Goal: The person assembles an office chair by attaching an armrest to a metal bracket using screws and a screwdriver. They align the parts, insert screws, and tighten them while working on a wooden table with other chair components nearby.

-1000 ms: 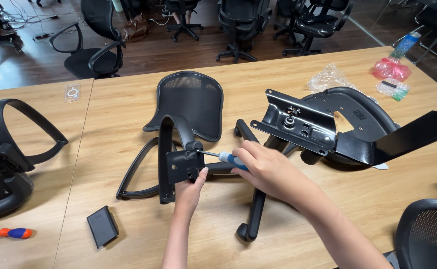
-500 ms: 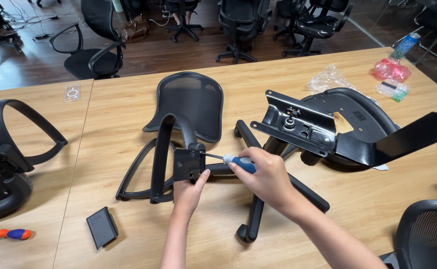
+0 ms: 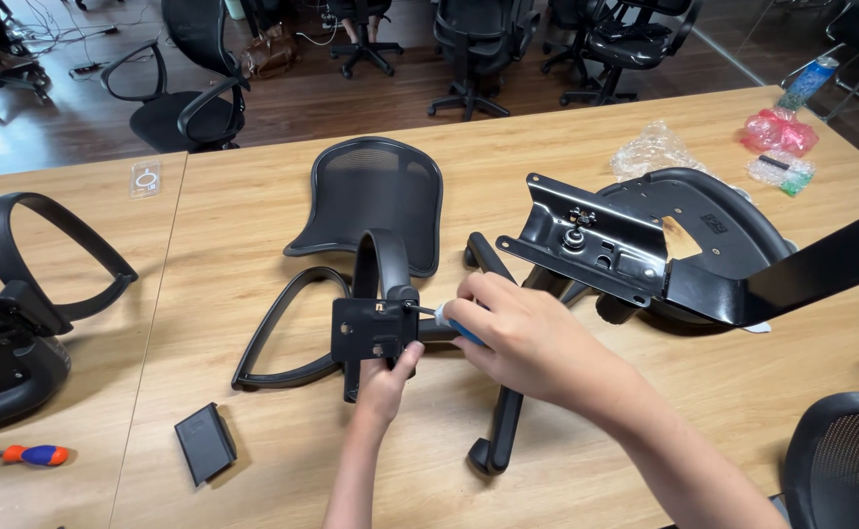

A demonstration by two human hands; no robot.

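- At centre of the pale wooden tabletop (image 3: 253, 225): flat black metal mounting plate (image 3: 375, 330) joined to a curved black plastic armrest loop (image 3: 283, 338), just below a black mesh chair backrest (image 3: 376, 201).
- Left hand (image 3: 387, 384), just below the plate: fingers closed on the plate's lower edge, thumb pressed against its right side.
- Right hand (image 3: 523, 338), just right of the plate: fingers curled tight around a blue-handled screwdriver (image 3: 436, 314), metal tip touching the plate's upper right corner.
- Possible slip: tip meeting the plate at a low angle, likely to skid off the screw and jab the left thumb close beside it.
- Possible shift: plate steadied only by one hand, apt to twist under turning force and cross-thread or drop the screw.
- Right of the plate: black metal seat mechanism (image 3: 591, 245) on an upturned black seat pan (image 3: 714, 220); black chair-base leg (image 3: 503, 421) running underneath the right hand.
- Far left of the plate: second black armrest loop (image 3: 43, 250); orange-and-blue screwdriver (image 3: 33, 455); small black rectangular block (image 3: 204, 443) lower left.
- Far upper right of the plate: crumpled clear and pink plastic bags (image 3: 743, 142).
- Beyond the table: dark wooden floor (image 3: 283, 98), several black office chairs (image 3: 180, 88).
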